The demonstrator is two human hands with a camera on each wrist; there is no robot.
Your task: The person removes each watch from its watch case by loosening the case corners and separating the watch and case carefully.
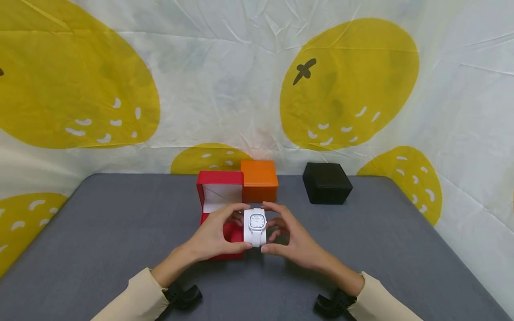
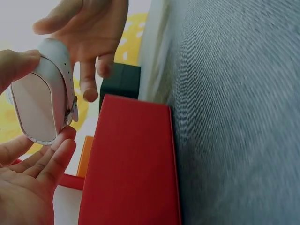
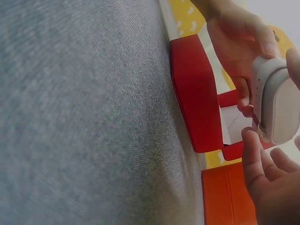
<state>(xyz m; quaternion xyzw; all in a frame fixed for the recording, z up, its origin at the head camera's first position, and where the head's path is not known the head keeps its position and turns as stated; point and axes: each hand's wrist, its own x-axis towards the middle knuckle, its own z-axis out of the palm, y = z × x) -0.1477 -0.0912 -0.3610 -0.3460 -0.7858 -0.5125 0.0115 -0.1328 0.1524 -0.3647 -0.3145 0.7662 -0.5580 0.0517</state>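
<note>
A white watch with a squarish dial is wrapped round a small white cushion. My left hand grips it from the left, thumb at one end of the cushion and fingertips at the other. The right hand is spread beside the watch's right side, thumb and forefinger apart at its corners. In the left wrist view, the right hand's fingers stand a little away from the strap. Just behind the left hand stands a red box, its lid raised to show a white lining.
Behind the red box, on the right, stands a closed orange box. A black box is farther right near the table's back edge. The grey table meets a white curtain with yellow fruit prints.
</note>
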